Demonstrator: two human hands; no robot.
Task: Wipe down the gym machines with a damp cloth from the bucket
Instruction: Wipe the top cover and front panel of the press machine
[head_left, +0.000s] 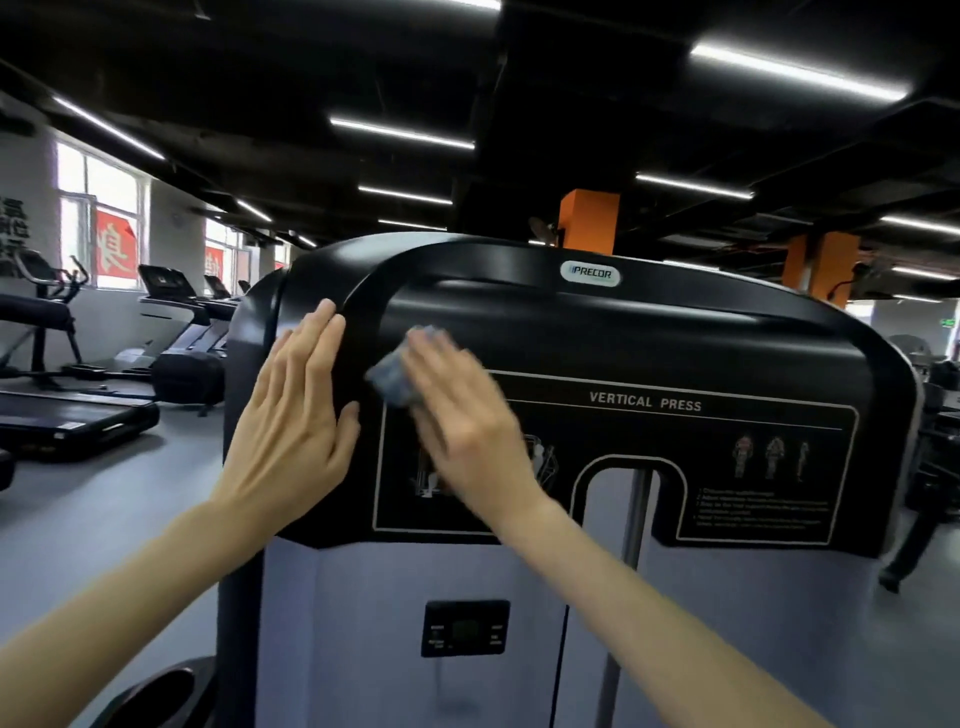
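Our left hand (291, 415), fingers straight, rests flat on the glossy black plastic machine shroud (649, 332) at nine o'clock; our blurred right hand (462, 426), fingers apparently flat, presses a small blue-grey cloth (396, 375) just beside it. We judge wiping early: other machines left, bucket unseen.

readable markings, gym floor

- badge (590, 273), top centre of the machine (649, 332) cover: "precor".
- placard (675, 431), centre right of frame: heading "vertical press", white on black; the numbered lines at its lower right are too blurred to read.
- red banner (115, 248), window at left: one large white chinese character, possibly 身.
- control panel (465, 629), low centre: labels illegible.
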